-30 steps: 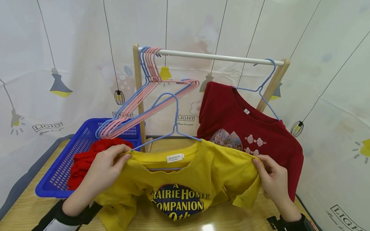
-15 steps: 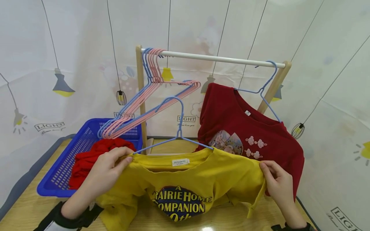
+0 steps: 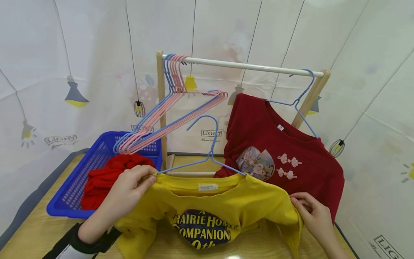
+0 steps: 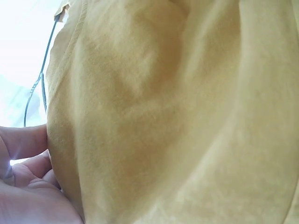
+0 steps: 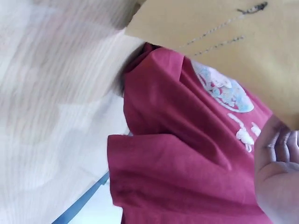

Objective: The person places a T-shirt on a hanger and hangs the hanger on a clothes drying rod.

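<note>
At 6 o'clock over desk (image 3: 29, 237): left hand (image 3: 127, 192) pinching yellow shirt (image 3: 226, 201) shoulder; right hand (image 3: 312, 216) pinching opposite shoulder, blue hanger (image 3: 210, 151) inside collar.

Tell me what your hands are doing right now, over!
Left hand and right hand pinch yellow shirt shoulders. Blue hanger inside the collar. Rail middle free.

the yellow shirt (image 3: 226, 201) is soft matt cloth with a slightly glossy dark print at its 6 o'clock. the maroon shirt (image 3: 291, 158) at 2 o'clock is matt cloth too. the hanger (image 3: 207, 144) looks like thin smooth coated wire. the basket (image 3: 77, 176) at 9 o'clock is glossy perforated plastic. the rack posts (image 3: 160, 108) are bare wood, the table (image 3: 32, 230) glossy wood grain.
</note>
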Demonstrator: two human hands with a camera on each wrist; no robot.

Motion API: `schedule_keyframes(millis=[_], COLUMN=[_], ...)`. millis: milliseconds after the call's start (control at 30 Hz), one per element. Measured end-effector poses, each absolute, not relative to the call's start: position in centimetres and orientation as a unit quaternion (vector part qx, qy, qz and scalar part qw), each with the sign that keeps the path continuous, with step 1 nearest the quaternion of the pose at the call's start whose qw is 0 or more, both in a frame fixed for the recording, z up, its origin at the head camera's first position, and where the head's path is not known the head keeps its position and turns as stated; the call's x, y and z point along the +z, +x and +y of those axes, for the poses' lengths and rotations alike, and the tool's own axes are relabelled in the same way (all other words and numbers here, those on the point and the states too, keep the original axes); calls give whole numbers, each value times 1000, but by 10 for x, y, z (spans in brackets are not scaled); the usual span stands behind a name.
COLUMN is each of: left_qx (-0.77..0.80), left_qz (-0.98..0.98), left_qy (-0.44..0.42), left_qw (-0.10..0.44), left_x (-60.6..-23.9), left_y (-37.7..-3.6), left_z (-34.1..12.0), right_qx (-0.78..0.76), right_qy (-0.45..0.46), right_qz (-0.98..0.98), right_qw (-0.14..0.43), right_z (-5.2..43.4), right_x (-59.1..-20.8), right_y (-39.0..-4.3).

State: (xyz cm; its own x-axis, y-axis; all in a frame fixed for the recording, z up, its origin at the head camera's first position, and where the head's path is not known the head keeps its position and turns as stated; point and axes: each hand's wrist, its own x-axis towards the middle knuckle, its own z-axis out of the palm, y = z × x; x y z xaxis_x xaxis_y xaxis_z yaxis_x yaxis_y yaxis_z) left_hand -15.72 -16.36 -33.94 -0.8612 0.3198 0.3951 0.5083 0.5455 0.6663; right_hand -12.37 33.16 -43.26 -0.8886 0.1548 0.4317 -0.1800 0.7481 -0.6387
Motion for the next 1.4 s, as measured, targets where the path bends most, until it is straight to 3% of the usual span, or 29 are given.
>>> schedule_keyframes(millis=[200, 433, 733, 1200, 1400], left_qx=[-406, -394, -395, -375, -387], left_qz=[-872, -871, -860, -871, -878], left_qy=[-243, -259, -285, -250, -204], left_qw=[123, 134, 150, 198, 195], left_x=[-337, -335, -335, -333, -332], left_y=[-156, -156, -159, -162, -162], left_z=[-159, -153, -142, -139, -152], right_qx=[299, 366, 290, 340, 359], right_qy=[36, 85, 243, 203, 184], right_qz=[-919, -873, -885, -855, -846], right_qw=[254, 310, 271, 335, 349], right_z=[337, 316, 266, 248, 250], right_x=[-425, -384, -362, -379, -381], right_y=[-125, -125, -118, -135, -139])
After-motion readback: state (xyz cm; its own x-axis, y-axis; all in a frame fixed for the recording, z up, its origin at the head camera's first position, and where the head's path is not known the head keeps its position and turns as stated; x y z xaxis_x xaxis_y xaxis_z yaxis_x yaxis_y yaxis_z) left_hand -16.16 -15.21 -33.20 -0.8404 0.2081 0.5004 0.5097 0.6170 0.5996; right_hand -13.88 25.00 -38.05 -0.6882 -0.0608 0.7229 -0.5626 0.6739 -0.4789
